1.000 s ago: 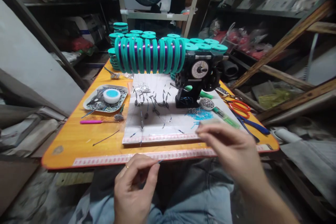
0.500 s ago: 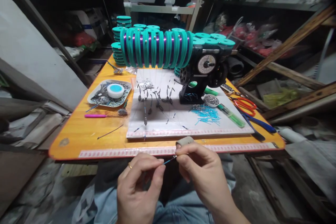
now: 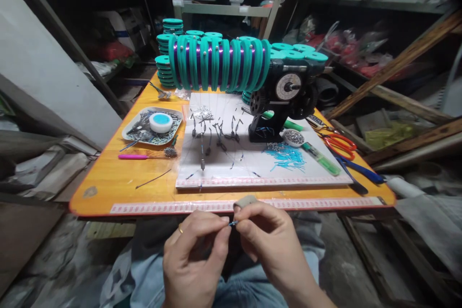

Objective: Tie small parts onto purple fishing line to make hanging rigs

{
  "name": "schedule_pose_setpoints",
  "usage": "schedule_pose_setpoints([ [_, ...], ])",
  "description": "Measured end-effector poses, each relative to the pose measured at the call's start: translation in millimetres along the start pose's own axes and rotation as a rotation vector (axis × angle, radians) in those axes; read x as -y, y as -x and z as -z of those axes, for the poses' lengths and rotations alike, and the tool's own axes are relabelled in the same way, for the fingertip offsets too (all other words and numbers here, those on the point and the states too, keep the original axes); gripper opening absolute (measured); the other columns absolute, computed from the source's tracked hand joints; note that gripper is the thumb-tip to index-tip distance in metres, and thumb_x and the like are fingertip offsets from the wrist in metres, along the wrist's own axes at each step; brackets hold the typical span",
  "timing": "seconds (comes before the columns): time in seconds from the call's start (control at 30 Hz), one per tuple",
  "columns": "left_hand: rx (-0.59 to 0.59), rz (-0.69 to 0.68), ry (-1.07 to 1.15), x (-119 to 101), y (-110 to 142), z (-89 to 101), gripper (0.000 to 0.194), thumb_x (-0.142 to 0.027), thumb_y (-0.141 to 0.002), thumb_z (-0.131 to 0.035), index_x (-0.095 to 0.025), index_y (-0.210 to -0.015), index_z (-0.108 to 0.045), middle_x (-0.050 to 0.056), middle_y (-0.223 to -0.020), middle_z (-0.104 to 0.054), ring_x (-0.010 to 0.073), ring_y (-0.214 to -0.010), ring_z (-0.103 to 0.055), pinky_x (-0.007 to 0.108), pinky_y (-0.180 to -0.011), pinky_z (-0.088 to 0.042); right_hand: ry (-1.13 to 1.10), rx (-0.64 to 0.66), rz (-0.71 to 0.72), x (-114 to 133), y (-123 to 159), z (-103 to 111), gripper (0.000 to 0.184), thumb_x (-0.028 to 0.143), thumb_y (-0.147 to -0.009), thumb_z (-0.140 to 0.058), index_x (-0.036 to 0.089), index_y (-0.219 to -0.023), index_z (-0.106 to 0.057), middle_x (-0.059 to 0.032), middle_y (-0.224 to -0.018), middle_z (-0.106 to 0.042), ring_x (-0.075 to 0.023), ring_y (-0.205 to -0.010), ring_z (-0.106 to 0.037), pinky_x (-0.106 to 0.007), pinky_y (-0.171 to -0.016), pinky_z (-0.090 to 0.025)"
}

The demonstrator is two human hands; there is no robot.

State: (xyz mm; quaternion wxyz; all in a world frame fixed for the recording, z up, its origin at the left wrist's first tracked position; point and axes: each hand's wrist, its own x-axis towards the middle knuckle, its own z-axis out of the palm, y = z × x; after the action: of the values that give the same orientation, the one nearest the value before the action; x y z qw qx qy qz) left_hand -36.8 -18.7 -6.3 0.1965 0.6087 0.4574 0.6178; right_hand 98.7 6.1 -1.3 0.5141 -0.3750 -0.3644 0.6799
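Over my lap, just off the table's front edge, my left hand [image 3: 197, 255] pinches one end of a thin blue tube-like piece [image 3: 233, 223] between thumb and forefinger. My right hand [image 3: 270, 240] pinches the other end, so the two sets of fingertips almost meet. A grey band wraps the right forefinger. Most of the small piece is hidden by fingers. Beyond the hands, a white board [image 3: 267, 180] carries a heap of short blue tubes [image 3: 287, 159] and a small white dish [image 3: 294, 138] of silvery bits. Thin lines hang from a row of teal spools [image 3: 218, 65] above it.
A black stand with a dial [image 3: 288, 87] rises beside the spools. To the left are a tray [image 3: 127, 132], a white tub [image 3: 160, 123] and a pink-handled tool [image 3: 133, 157]. Red-handled scissors [image 3: 340, 147] and blue-handled pliers [image 3: 366, 172] lie right. A ruler strip [image 3: 151, 208] runs along the front edge.
My right hand has moved left and slightly down, closer to my left fingertips. Less of the blue piece shows between them. The view has shifted slightly.
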Motion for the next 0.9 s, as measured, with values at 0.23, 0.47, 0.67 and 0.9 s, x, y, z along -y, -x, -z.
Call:
schedule_pose_setpoints([
  [0.23,0.009,0.007,0.002,0,-3,2.9,0.02,-0.006,-0.081,-0.072,-0.023,-0.091,-0.073,-0.003,-0.082,-0.074,0.0088,-0.074,-0.07,0.014,-0.071,-0.056,0.267,-0.043,0.182,10,4,5,0.015,0.031,-0.072,-0.085,0.027,-0.086,-0.081,0.0008,-0.067,-0.064,-0.0034,-0.04,-0.045,-0.014,-0.034,-0.034],
  [0.47,0.064,-0.026,-0.05,-1,-5,5.6,0.019,-0.005,-0.08,-0.07,-0.022,-0.089,-0.071,-0.003,-0.078,-0.073,0.0096,-0.07,-0.07,0.015,-0.067,-0.056,0.741,-0.061,0.569,32,7,7,0.012,0.015,-0.08,-0.076,0.026,-0.081,-0.077,0.0016,-0.07,-0.071,-0.0095,-0.06,-0.064,-0.014,-0.051,-0.049],
  [0.67,0.162,-0.148,-0.167,6,-17,14.1,0.024,0.0,-0.081,-0.067,-0.02,-0.095,-0.068,0.0,-0.08,-0.073,0.0123,-0.072,-0.069,0.022,-0.069,-0.055,0.935,-0.061,0.602,25,-5,14,0.009,0.016,-0.091,-0.061,0.022,-0.088,-0.067,-0.001,-0.081,-0.07,-0.0136,-0.072,-0.066,-0.02,-0.062,-0.052],
  [0.9,0.371,-0.417,-0.561,26,-64,25.5,0.017,-0.01,-0.089,-0.064,-0.022,-0.099,-0.068,0.002,-0.084,-0.072,0.0162,-0.075,-0.064,0.038,-0.079,-0.044,1.447,-0.186,0.73,31,-25,44,0.009,0.018,-0.095,-0.055,0.018,-0.097,-0.064,-0.005,-0.091,-0.072,-0.0169,-0.075,-0.068,-0.026,-0.067,-0.048],
])
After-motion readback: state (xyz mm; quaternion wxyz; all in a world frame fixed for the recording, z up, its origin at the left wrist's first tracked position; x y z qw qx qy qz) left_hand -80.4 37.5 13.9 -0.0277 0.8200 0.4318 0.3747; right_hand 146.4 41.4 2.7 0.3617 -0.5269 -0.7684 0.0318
